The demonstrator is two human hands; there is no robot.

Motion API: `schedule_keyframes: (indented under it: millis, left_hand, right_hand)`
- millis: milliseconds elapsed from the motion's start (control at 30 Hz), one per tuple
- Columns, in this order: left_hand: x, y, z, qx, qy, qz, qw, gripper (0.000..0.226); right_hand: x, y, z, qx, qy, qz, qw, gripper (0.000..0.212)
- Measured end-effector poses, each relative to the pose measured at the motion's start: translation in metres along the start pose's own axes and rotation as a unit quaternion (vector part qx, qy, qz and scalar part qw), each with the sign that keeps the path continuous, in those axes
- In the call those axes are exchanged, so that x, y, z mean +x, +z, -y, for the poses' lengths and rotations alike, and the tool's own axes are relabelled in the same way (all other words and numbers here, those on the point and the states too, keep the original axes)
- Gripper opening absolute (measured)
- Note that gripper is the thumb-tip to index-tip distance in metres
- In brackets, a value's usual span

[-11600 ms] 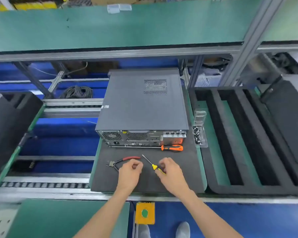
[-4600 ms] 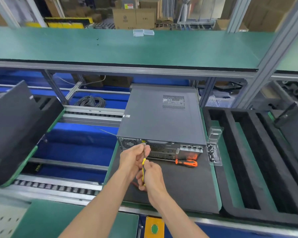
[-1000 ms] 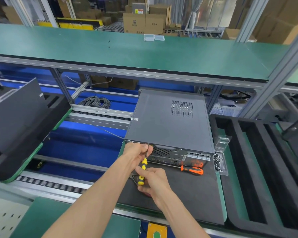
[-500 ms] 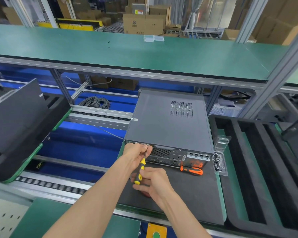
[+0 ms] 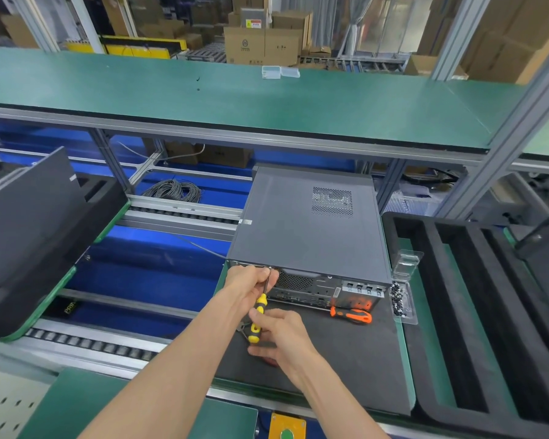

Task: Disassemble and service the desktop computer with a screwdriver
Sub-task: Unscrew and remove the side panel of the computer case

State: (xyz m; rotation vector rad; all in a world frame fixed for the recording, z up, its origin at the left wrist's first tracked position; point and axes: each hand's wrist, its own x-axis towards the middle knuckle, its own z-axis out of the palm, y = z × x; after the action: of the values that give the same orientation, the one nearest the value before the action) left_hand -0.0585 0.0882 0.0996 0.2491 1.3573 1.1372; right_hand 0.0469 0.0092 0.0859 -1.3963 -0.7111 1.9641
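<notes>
Computer (image 5: pixel 308 229) sits on mat's (image 5: pixel 346 353) far half. Right hand (image 5: pixel 278 334) grips yellow screwdriver (image 5: pixel 256 318); left hand (image 5: pixel 251 282) pinches shaft at rear top-left screw. Keep tip seated, shaft square, press while turning.

Head-worn view, forward and down

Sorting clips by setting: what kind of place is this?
Probably a factory assembly or repair line: a roller conveyor, green-matted workbench shelf, and stacked cardboard boxes behind it.
</notes>
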Motion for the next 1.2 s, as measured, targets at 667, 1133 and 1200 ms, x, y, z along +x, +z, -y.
schedule_keyframes:
  millis: [667, 1133, 1200]
  left_hand:
    - [0.001, -0.001, 0.0, -0.01, 0.001, 0.012, 1.0, 0.008]
    - [0.001, -0.001, 0.006, -0.006, 0.026, 0.0, 1.0, 0.006]
    - [0.0, 0.0, 0.008, -0.018, 0.031, -0.004, 0.999, 0.005]
  right_hand:
    - [0.005, 0.004, -0.002, 0.025, -0.016, -0.066, 0.997, 0.04]
    - [-0.002, -0.006, 0.01, -0.102, -0.04, -0.075, 0.991, 0.028]
    - [-0.003, -0.008, 0.011, -0.112, -0.047, -0.083, 0.989, 0.028]
